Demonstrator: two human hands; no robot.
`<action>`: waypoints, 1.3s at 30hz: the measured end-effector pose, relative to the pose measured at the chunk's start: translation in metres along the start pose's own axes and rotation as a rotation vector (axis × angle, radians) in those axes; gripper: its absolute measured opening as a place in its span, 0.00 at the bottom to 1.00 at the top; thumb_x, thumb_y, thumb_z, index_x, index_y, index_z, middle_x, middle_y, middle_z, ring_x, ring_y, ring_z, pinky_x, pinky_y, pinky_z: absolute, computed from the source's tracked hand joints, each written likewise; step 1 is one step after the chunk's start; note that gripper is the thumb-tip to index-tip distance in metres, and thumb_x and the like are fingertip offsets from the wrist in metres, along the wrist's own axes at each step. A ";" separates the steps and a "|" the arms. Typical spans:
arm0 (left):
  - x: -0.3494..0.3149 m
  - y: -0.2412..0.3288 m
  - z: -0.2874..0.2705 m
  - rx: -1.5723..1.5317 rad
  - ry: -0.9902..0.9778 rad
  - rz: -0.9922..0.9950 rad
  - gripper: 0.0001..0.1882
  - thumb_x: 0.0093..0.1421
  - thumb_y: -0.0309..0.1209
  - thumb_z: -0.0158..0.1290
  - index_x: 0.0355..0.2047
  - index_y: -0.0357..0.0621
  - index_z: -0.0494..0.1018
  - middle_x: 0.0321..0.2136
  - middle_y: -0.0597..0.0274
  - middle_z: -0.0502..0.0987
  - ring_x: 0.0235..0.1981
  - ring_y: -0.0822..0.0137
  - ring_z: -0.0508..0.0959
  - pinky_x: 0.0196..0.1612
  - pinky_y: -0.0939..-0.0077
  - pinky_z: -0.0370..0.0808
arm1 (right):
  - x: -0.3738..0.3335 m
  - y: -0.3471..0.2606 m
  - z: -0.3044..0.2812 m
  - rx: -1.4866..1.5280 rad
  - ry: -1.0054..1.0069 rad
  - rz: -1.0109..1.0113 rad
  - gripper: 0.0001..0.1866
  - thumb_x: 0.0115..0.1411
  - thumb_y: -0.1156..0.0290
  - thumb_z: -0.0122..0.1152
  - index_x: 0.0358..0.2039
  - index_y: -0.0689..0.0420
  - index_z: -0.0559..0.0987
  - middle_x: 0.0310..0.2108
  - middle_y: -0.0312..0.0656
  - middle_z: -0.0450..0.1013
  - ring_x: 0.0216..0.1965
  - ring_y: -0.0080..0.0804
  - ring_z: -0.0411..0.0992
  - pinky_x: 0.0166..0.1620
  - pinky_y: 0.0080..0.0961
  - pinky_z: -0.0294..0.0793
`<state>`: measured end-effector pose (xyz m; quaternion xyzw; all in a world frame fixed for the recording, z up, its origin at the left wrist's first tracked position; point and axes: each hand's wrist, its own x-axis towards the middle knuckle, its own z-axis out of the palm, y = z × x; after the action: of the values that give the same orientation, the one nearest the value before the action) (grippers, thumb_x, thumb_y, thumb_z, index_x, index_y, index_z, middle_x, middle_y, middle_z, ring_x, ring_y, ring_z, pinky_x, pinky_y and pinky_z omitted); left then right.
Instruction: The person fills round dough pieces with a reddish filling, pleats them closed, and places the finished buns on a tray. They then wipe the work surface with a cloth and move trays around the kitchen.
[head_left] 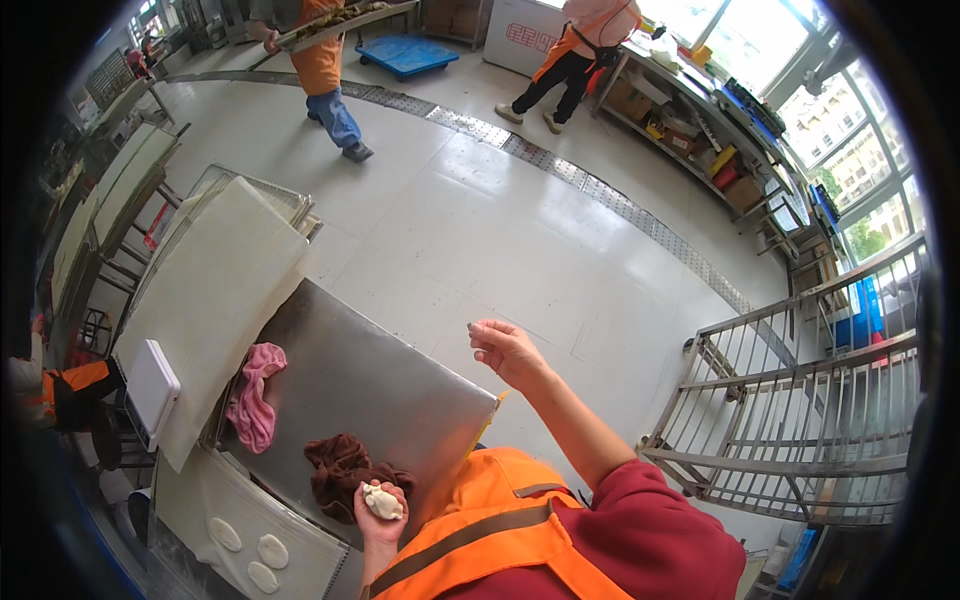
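Palm up near the table's front edge, my left hand (376, 530) is closed around a pale lump of dough (383, 502). My right hand (508, 355) is raised past the table's right edge, over the floor. Its thumb and fingers pinch together at a small greyish bit, too small to name. A crumpled brown cloth (335, 475) lies on the steel table (370, 370) just beyond my left hand. Further left is a pink cloth (257, 400). Several flat dough ovals (272, 550) rest on a pale-lined tray (310, 545) to the left of my left hand.
A white, flat device (153, 390) stands at the left beside a large pale sheet (215, 270). To the right is a metal rack (800, 400). One person (325, 70) carries a loaded tray; another stands at a bench. A blue dolly (407, 55) is behind.
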<state>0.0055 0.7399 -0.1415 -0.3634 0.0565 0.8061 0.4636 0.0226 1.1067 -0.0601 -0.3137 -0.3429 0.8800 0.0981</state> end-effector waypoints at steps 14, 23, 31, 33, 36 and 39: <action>0.169 -0.144 0.091 0.289 0.207 -0.087 0.12 0.55 0.43 0.49 0.25 0.48 0.72 0.23 0.61 0.74 0.26 0.62 0.74 0.31 0.66 0.77 | -0.018 -0.101 -0.181 0.237 0.060 0.013 0.09 0.57 0.73 0.61 0.38 0.59 0.74 0.35 0.40 0.75 0.36 0.27 0.75 0.38 0.21 0.77; 0.324 -0.278 0.213 0.510 0.104 -0.354 0.13 0.58 0.42 0.48 0.29 0.48 0.72 0.25 0.61 0.74 0.30 0.60 0.74 0.34 0.64 0.76 | 0.002 -0.219 -0.271 0.277 0.089 -0.032 0.07 0.59 0.74 0.58 0.38 0.59 0.75 0.35 0.41 0.76 0.36 0.28 0.75 0.37 0.23 0.78; 0.460 -0.268 0.273 0.433 0.264 -0.216 0.09 0.58 0.40 0.50 0.31 0.50 0.72 0.24 0.60 0.74 0.28 0.62 0.75 0.30 0.64 0.77 | 0.109 -0.292 -0.317 0.350 0.071 0.046 0.07 0.59 0.73 0.58 0.38 0.58 0.75 0.33 0.39 0.75 0.33 0.26 0.76 0.36 0.22 0.78; 0.507 -0.267 0.301 0.435 0.221 -0.216 0.09 0.58 0.40 0.50 0.30 0.50 0.72 0.24 0.60 0.74 0.28 0.63 0.76 0.30 0.64 0.77 | 0.141 -0.326 -0.325 0.321 0.141 0.043 0.08 0.59 0.73 0.58 0.38 0.58 0.75 0.32 0.38 0.75 0.33 0.26 0.75 0.36 0.22 0.77; 0.584 -0.281 0.366 0.488 0.183 -0.235 0.13 0.60 0.45 0.47 0.28 0.52 0.71 0.24 0.62 0.75 0.28 0.63 0.76 0.32 0.65 0.77 | 0.184 -0.386 -0.339 0.329 0.202 -0.010 0.08 0.58 0.72 0.59 0.39 0.57 0.75 0.33 0.38 0.76 0.33 0.26 0.75 0.35 0.23 0.77; 0.670 -0.312 0.450 0.572 0.172 -0.322 0.17 0.61 0.49 0.44 0.28 0.52 0.72 0.24 0.64 0.75 0.28 0.63 0.76 0.33 0.66 0.77 | 0.216 -0.440 -0.360 0.357 0.241 -0.146 0.08 0.58 0.72 0.59 0.39 0.56 0.75 0.33 0.37 0.76 0.34 0.25 0.75 0.36 0.23 0.76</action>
<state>-0.1939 1.5814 -0.1638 -0.2897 0.2613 0.6403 0.6617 0.0578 1.7131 -0.0765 -0.3686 -0.1894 0.8734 0.2559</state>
